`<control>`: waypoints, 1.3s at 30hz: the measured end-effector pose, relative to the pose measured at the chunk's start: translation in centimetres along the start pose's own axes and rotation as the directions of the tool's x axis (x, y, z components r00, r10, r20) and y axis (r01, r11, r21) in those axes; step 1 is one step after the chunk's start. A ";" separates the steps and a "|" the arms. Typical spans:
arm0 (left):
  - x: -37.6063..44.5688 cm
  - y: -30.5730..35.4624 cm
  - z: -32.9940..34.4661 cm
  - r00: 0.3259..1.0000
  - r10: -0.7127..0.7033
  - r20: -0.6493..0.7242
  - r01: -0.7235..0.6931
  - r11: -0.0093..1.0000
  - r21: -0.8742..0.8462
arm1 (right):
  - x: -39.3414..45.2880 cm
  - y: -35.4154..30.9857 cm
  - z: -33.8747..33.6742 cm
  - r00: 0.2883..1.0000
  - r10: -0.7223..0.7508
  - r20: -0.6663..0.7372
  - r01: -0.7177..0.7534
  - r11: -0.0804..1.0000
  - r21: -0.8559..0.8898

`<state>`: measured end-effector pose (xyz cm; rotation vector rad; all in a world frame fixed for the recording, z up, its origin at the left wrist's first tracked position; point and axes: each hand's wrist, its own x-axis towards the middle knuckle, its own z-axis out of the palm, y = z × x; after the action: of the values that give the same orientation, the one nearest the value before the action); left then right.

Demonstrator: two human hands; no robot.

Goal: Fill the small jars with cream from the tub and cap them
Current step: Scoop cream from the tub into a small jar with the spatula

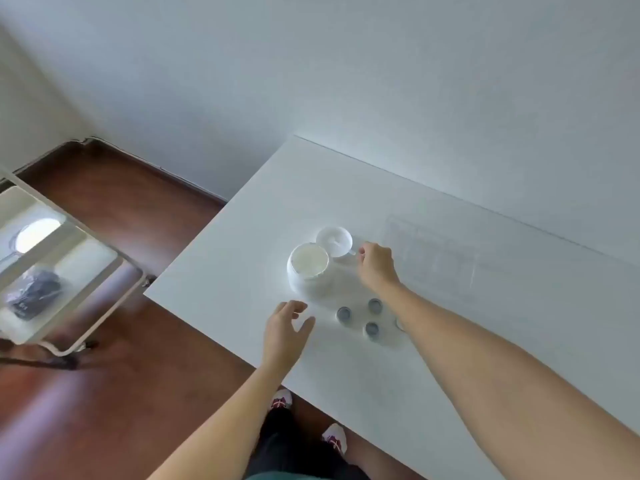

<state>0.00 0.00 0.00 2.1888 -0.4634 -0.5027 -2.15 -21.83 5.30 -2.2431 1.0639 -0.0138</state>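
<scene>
At frame centre, the right hand [375, 266] pinches a scoop [350, 251] beside the open tub [308, 268]; left hand [285, 329] hovers released. Jars [371, 329] (uncapped, below) likely await filling.

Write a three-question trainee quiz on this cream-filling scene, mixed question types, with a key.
1. True or false: the tub stands open on the table.
2. How many small jars with dark tops are plainly visible in front of the tub?
3. The right hand reaches: A) the lid lying beside the tub, B) a small jar, C) the table edge.

Key: 1 true; 2 three; 3 A. The left hand hovers open near the tub, holding nothing.
</scene>
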 end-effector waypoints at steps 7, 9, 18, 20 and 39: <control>0.7 1.6 2.7 0.990 0.025 0.138 -0.021 0.999 -0.033 | 1.0 0.2 2.0 0.998 0.049 -0.036 -0.050 0.998 -0.028; 0.9 1.9 3.1 0.986 0.038 0.162 -0.035 0.999 -0.023 | 1.4 0.2 2.2 0.997 0.065 -0.044 -0.066 0.998 -0.022; 1.5 2.6 4.6 0.977 0.084 0.194 -0.092 0.995 0.031 | 2.8 -0.1 3.3 0.990 0.128 -0.054 -0.131 0.991 -0.042; 1.5 2.6 4.7 0.980 0.091 0.179 -0.099 0.994 0.040 | 2.9 -0.3 3.4 0.986 0.155 -0.058 -0.158 0.987 -0.044; 1.8 2.7 2.6 0.927 0.184 0.327 -0.219 0.973 0.072 | 2.3 -0.8 2.2 0.975 0.168 -0.145 -0.120 0.950 0.290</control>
<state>-0.19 -4.15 0.22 2.1358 -0.9005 -0.7360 0.53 -21.84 3.37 -1.9316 1.2315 -0.2793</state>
